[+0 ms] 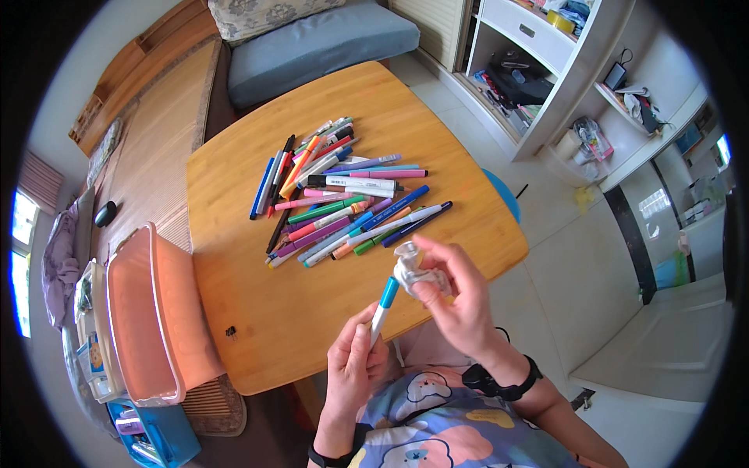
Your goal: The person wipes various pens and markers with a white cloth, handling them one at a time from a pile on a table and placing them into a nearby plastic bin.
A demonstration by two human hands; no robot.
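My left hand (358, 351) grips the white barrel of a marker pen (387, 295), whose blue-teal end points up and away from me. Just right of that end, my right hand (462, 289) pinches a crumpled white tissue or cloth (409, 270) between thumb and fingers. Whether the tissue touches the marker, I cannot tell. Beyond both hands, a loose heap of many markers and pens (351, 193) lies on the wooden table (269, 316), in blue, green, pink, purple, orange, black and white. A small black clip-like item (231, 332) rests near the table's left edge.
An orange-pink plastic bin (190, 316) stands against the table's left side, with a blue basket (175, 439) below it. Past the far edge is a grey cushioned seat (316, 50). A blue round stool (502, 193) shows partly at the right, near an open white cabinet (526, 82).
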